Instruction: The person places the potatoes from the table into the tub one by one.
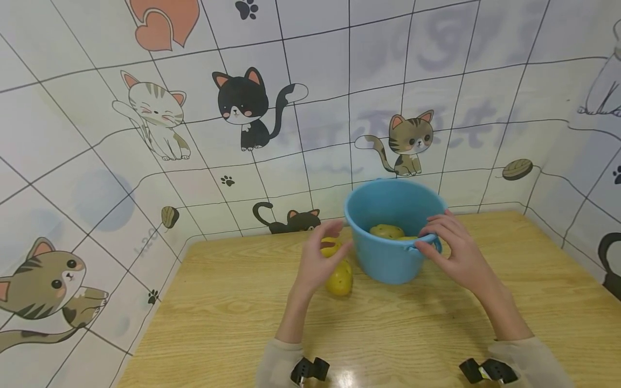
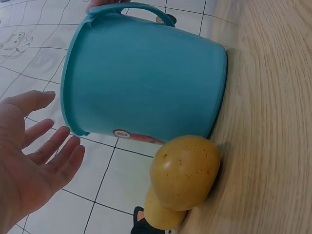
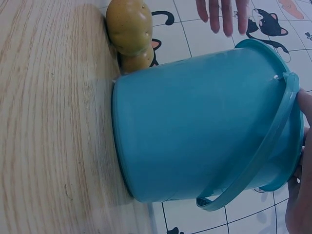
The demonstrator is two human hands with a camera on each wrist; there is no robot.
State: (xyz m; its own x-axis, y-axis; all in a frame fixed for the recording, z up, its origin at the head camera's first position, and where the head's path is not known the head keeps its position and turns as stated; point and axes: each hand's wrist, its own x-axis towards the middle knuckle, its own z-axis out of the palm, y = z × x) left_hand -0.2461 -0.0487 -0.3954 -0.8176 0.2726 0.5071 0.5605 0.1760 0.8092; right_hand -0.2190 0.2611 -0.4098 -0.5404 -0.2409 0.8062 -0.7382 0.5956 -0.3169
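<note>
Hands flank bucket [image 1: 390, 237]: right [image 1: 453, 245] grips rim, left [image 1: 317, 261] above potatoes [image 1: 339, 277].

Body, head view: two bare forearms enter from the near edge. Left hand [image 1: 317, 261] and right hand [image 1: 453, 248] carry no gloves, rings or watch. Each arm wears a pale beige long sleeve of soft knit fabric, left sleeve [image 1: 276, 361] and right sleeve [image 1: 531, 358], cuffs ending at the wrist with loose folds. Small black clamp-like mount, glossy plastic, two rounded lobes, sits on the near side of each cuff: left mount [image 1: 309, 370], right mount [image 1: 485, 371]. Nails short, unpainted, seen in left wrist view.
</note>
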